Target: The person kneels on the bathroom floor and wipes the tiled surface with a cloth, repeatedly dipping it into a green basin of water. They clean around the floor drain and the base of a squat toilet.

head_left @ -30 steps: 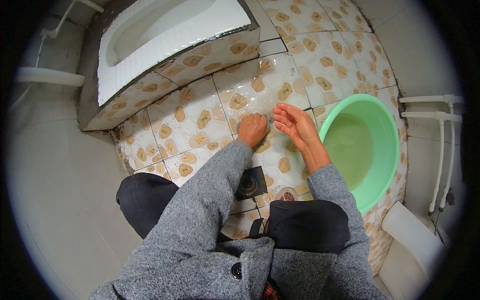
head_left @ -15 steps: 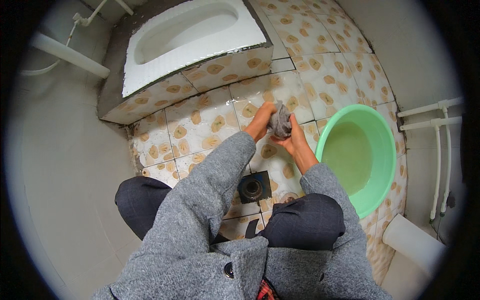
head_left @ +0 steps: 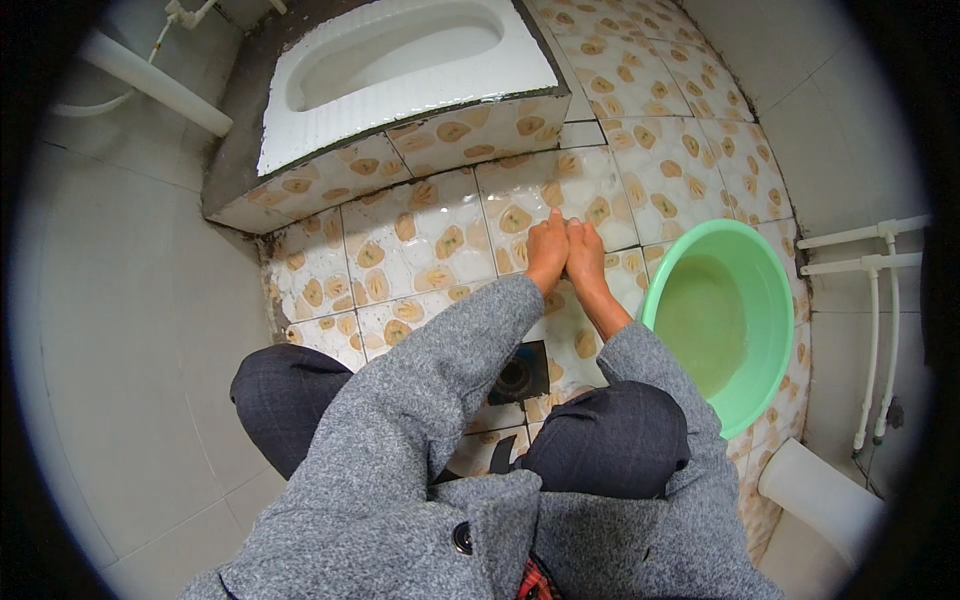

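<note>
Left hand (head_left: 546, 252): it is over the middle of the floor (head_left: 410, 240), its back upward and its fingers pointing toward the step (head_left: 480, 130). I cannot tell whether they grip something.
Right hand (head_left: 586, 252): it is side by side with the left one, seemingly touching it. Its palm is also hidden, so I cannot say if it is closed around anything.
Tiled floor: it is directly below both hands and shines as if wet, from the foot of the step toward the drain (head_left: 518, 376). Whether the hands press on it is not clear.
Basin (head_left: 768, 330): it stands near the floor's right edge, with cloudy water (head_left: 705, 325) inside. Its left rim is just beside the right sleeve (head_left: 655, 370).
Risk at the rim: if the right elbow swings outward, the sleeve could push the basin and make the water spill.
Risk on the floor: a hand might slip if much weight leans on the wet surface.
Risk for the sleeve: it could become soaked, because it comes close to the water.
</note>
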A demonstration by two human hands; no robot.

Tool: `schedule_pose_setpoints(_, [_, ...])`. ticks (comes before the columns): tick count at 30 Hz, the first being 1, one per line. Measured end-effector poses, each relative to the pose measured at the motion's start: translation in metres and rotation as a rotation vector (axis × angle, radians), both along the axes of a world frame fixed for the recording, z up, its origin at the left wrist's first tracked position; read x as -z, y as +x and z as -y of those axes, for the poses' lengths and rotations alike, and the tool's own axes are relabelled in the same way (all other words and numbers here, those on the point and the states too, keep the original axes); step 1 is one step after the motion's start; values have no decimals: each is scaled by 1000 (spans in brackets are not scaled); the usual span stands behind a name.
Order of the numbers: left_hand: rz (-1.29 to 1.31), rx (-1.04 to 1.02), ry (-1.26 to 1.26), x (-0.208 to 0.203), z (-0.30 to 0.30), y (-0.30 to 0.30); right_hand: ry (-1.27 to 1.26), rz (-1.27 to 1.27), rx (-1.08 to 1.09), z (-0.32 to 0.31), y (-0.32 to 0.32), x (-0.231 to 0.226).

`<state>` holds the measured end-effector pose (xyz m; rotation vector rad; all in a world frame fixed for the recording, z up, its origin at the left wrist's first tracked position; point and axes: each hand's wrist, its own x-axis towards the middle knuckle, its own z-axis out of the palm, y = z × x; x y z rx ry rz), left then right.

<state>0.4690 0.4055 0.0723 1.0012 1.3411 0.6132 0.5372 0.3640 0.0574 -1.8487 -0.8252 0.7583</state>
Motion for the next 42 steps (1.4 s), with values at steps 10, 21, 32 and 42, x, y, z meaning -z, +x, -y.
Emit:
schedule_pose_setpoints(10, [-35,213,19,5,-44,-9,-84,-150,-23,-7,24,-2])
schedule_pose_setpoints(21, [-57,557,55,-145,-157,-110,-76,-665,22,-37,79,-73])
schedule_pose_setpoints(32, [-113,466,228,-19,-112,-238,-280,-342,-412,-93,42,-91])
schedule_pose_setpoints(42, [-447,1031,1183,82,-92,-163,-551,766,-833,-88,12,104])
